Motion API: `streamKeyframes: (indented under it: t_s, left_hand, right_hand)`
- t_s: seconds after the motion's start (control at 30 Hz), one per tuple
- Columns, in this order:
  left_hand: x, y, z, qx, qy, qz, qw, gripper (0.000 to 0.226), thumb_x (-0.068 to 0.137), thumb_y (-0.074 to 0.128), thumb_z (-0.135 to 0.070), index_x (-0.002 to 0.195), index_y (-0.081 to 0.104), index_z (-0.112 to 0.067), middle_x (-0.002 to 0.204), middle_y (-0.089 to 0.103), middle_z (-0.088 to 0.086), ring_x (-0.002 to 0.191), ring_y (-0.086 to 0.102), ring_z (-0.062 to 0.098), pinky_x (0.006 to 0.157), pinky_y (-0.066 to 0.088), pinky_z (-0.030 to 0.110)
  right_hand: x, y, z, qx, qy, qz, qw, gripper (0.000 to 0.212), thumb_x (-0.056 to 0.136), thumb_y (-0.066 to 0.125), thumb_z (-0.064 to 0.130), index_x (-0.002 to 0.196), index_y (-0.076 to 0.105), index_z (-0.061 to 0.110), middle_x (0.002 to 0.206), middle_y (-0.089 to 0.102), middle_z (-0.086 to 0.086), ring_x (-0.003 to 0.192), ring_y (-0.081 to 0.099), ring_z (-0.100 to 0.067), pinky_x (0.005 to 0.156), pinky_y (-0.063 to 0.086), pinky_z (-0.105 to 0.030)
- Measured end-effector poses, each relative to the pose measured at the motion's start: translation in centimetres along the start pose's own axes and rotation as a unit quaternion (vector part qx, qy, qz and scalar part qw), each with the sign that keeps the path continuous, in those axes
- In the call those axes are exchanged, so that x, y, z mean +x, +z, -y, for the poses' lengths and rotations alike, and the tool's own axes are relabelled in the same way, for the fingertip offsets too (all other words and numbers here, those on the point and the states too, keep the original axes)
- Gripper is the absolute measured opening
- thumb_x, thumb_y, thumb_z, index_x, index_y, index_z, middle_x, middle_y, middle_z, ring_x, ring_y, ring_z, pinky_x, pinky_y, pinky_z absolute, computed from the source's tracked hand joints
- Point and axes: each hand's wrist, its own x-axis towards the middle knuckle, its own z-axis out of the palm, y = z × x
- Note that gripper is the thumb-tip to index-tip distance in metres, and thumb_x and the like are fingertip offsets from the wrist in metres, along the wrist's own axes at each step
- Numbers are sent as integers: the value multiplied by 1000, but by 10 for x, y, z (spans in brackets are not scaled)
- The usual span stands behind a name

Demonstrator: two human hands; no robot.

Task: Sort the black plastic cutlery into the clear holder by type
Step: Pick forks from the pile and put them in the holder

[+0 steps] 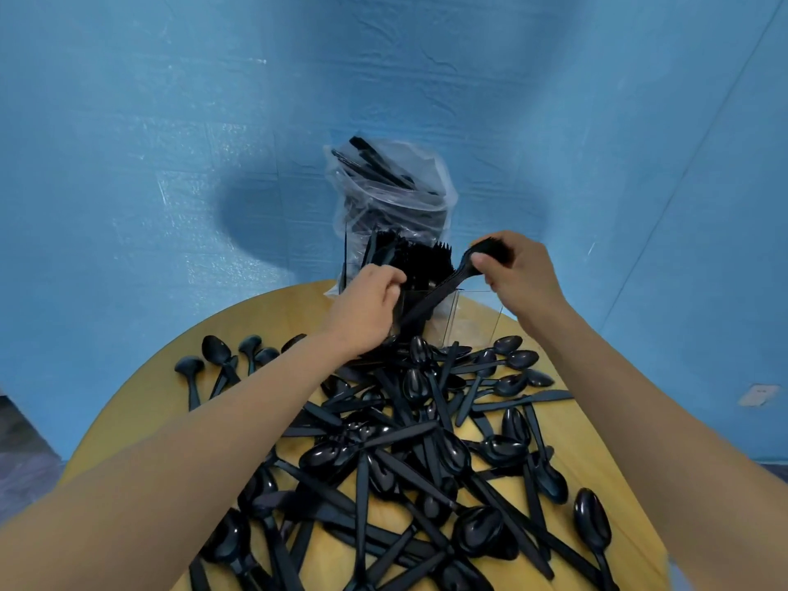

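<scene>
A clear holder stands at the far edge of the round wooden table. Its left compartments are packed with upright black forks and knives; its right compartment looks bare. My right hand pinches a small bundle of black forks by their heads, handles slanting down into the holder. My left hand grips the holder's left side, fingers curled over its rim. A big heap of black spoons and knives covers the table in front of me.
A clear plastic bag with more black cutlery stands behind the holder against the blue wall. Several spoons lie apart at the table's left. A single spoon lies near the right edge.
</scene>
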Motion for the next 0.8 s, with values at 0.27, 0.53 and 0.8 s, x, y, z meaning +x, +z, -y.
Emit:
streamKeyframes:
  t_s: [0.27, 0.53, 0.8]
  left_hand:
    - [2, 23, 35, 226, 122, 22, 966, 60, 93, 45, -1, 148, 26, -15, 148, 29, 1, 134, 29, 20, 106, 31, 28]
    - [2, 21, 35, 224, 147, 13, 964, 58, 92, 42, 0, 147, 29, -16, 147, 32, -2, 132, 32, 17, 103, 32, 25]
    - [0, 21, 35, 239, 137, 28, 961, 61, 93, 41, -3, 149, 23, -17, 150, 27, -2, 134, 29, 17, 105, 29, 23]
  right_hand:
    - [27, 0, -17, -17, 34, -169, 985, 15, 90, 56, 9, 103, 62, 8, 95, 59, -2, 88, 52, -15, 67, 38, -18]
    - [21, 31, -13, -131, -88, -179, 971, 26, 94, 49, 7, 118, 56, 6, 114, 58, -9, 100, 52, -20, 77, 29, -14]
    - [-2, 67, -35, -339, -179, -43, 923, 32, 96, 41, 14, 119, 58, 1, 110, 56, -16, 94, 52, -33, 68, 48, -40]
